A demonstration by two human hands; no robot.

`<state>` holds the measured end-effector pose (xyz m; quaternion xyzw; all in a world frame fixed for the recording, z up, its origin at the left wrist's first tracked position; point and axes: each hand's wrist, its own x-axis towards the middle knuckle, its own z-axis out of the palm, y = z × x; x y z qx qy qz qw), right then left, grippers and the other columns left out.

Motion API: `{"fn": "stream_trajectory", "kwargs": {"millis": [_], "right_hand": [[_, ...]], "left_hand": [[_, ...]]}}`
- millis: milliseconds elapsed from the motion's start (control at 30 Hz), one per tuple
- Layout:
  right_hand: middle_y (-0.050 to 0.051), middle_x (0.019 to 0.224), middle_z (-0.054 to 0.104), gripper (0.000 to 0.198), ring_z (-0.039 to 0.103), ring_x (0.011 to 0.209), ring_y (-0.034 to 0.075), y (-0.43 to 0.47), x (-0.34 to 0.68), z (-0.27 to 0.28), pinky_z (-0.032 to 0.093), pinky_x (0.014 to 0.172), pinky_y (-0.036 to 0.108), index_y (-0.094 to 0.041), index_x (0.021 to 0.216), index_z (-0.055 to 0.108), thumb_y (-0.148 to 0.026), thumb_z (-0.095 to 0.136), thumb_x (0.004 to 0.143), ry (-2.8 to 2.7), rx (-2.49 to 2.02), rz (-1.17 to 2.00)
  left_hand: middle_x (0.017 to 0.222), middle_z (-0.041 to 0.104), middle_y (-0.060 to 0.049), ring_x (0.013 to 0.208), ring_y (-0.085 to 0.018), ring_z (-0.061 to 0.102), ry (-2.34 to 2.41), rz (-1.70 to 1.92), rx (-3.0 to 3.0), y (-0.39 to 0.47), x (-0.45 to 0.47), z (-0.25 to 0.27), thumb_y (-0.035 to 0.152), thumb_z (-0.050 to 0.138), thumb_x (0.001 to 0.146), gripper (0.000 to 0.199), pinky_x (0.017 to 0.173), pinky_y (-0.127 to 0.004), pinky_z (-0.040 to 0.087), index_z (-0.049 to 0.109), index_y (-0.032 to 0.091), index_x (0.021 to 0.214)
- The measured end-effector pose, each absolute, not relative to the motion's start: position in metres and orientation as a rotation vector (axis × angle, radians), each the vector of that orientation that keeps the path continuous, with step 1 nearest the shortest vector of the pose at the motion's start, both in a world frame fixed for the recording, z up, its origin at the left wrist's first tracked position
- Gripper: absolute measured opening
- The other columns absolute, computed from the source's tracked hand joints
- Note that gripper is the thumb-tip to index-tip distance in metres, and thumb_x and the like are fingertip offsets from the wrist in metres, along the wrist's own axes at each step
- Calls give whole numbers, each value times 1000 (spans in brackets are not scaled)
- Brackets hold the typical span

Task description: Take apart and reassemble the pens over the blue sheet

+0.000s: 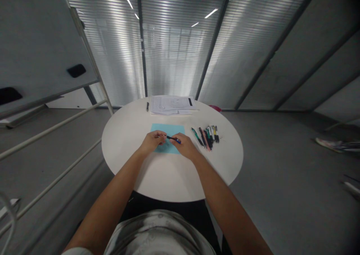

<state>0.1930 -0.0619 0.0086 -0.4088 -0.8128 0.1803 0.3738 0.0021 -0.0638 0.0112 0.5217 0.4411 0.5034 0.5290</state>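
Over a light-blue sheet of paper (168,129) on the round table, both my hands hold one dark pen (173,138) with a blue end. My left hand (153,140) pinches its left, thinner end between thumb and fingers. Around the blue end on the right, the fingers of my right hand (182,144) are closed. The pen lies roughly level between the hands, slanting slightly down to the right. Part of it is covered by my fingers, so I cannot tell whether it is in separate parts.
Right of the sheet lies a bunch of several pens and markers (208,138), with a green pen (197,137) nearest it. A stack of printed papers (172,105) sits at the table's (171,183) far edge, beside a single dark pen (147,106). A whiteboard stand (92,63) is at left.
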Motion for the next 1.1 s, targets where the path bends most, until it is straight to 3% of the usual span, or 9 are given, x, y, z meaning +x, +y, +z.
{"fn": "stream_trajectory", "kwargs": {"millis": [467, 633, 733, 900, 1000, 1100], "right_hand": [[2, 77, 57, 25, 52, 68, 13, -64, 191, 9, 42, 64, 26, -19, 86, 67, -40, 53, 87, -1985, -978, 671], [-1, 76, 57, 27, 53, 64, 11, -64, 188, 4, 43, 60, 24, -19, 92, 60, -41, 64, 77, -1832, -970, 880], [-2, 73, 57, 26, 51, 62, 10, -64, 187, 4, 42, 58, 24, -19, 83, 57, -41, 68, 73, -1804, -994, 889], [-2, 67, 56, 27, 49, 56, 11, -65, 188, 7, 41, 53, 24, -19, 88, 61, -45, 59, 81, -1829, -1004, 968], [1, 77, 59, 30, 50, 60, 11, -65, 190, 11, 42, 59, 26, -21, 97, 65, -46, 50, 87, -1914, -961, 859], [2, 78, 59, 31, 53, 70, 14, -65, 191, 12, 42, 70, 29, -21, 92, 66, -44, 46, 91, -1986, -925, 732]], "left_hand": [[80, 65, -5, 68, -13, 58, 926, 1142, 1098, -70, 2, 18, 39, 80, 60, 39, 66, -28, 46, 72, 15, 90], [73, 63, -4, 66, -12, 55, 881, 1148, 1028, -73, 1, 24, 37, 82, 58, 41, 65, -27, 42, 73, 14, 90], [69, 61, -2, 65, -11, 54, 852, 1155, 1010, -73, 1, 24, 36, 82, 58, 41, 64, -27, 41, 73, 14, 91], [69, 58, -2, 66, -10, 53, 831, 1164, 1019, -72, -1, 21, 34, 80, 62, 43, 64, -25, 41, 72, 14, 99], [69, 57, -1, 66, -10, 52, 824, 1171, 1022, -72, -1, 21, 35, 80, 63, 43, 63, -24, 40, 72, 15, 100], [67, 56, -1, 64, -9, 51, 832, 1168, 1031, -72, -1, 22, 35, 79, 63, 45, 62, -24, 40, 72, 15, 102]]}}
